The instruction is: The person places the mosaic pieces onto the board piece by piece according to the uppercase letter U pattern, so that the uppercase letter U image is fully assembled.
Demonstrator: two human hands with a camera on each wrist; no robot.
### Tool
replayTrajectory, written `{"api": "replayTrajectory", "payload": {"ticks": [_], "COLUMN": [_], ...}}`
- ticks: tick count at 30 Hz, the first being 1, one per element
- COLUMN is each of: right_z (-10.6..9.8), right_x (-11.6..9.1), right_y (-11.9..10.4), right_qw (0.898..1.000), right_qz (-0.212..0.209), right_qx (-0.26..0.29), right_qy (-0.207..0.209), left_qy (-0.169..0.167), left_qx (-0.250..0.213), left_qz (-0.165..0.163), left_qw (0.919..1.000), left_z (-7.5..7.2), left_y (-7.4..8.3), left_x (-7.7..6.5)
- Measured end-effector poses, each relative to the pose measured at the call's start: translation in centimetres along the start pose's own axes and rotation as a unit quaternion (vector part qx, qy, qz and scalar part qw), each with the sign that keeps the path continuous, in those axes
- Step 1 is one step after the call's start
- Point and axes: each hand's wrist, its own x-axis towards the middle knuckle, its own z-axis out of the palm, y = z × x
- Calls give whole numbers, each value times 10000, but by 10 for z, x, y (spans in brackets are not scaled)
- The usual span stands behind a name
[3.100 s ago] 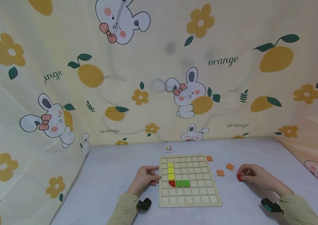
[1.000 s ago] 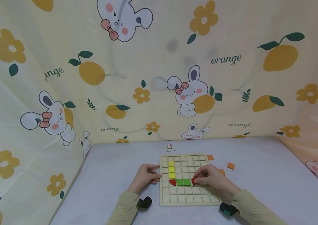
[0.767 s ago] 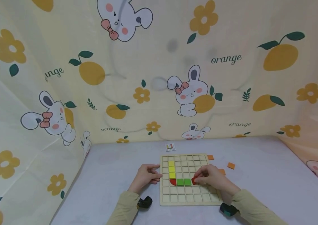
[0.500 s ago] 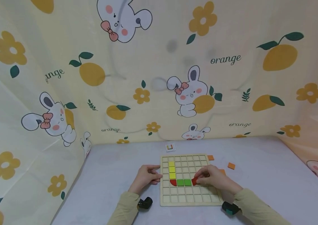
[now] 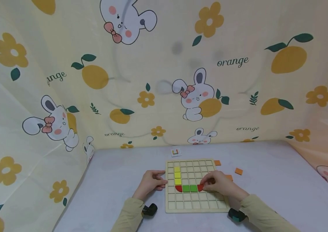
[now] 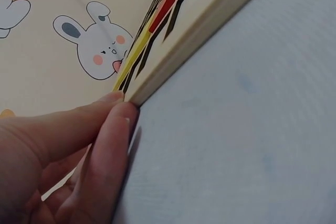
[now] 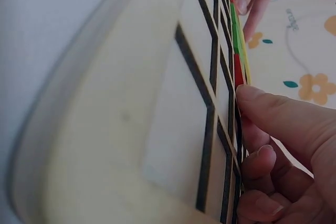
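A pale wooden grid board lies on the table. My left hand holds the board's left edge; in the left wrist view the thumb and index fingertips meet at that edge. A column of yellow tiles runs down to a rounded red tile, followed by two green tiles. To their right, my right hand has its fingertips on a second red tile, which sits in its cell, partly covered. The right wrist view has the thumb touching this tile, the other fingers curled below.
Orange tiles lie right of the board: one by its top corner, one farther out, one partly behind the right hand. A small pattern card lies behind the board. A printed cloth hangs around the table.
My right hand has carried the second red tile from the table's right side to the cell beside the green tiles. The tile, tilted shortly before, now looks flat. The left hand stays put.
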Motion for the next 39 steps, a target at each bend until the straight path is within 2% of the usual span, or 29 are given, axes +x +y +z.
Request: {"api": "replayTrajectory", "payload": {"ticks": [11,15,23,31,35,39], "right_z": [-8,-24,-59,-70,-72,-72], "right_x": [-2,-11,-31,-48,-51,-52], "right_y": [-3,-2,19,37,44,51], "right_qw": [10000,9992,9945,9905,9885,9879], "right_qz": [22,227,137,624,973,1082], "right_qx": [-5,-206,-707,-864,-772,-763], "right_qy": [-12,267,757,868,861,804], "left_qy": [-1,-14,-23,-68,-84,-69], "left_qx": [40,34,89,73,77,108], "left_qz": [-30,-7,-16,-19,-22,-43], "left_qw": [10000,10000,10000,9999,9999,9999], "left_z": [1,1,0,-2,-1,0], "left_y": [-2,-2,-2,-1,0,1], "left_x": [2,2,2,1,1,1]}}
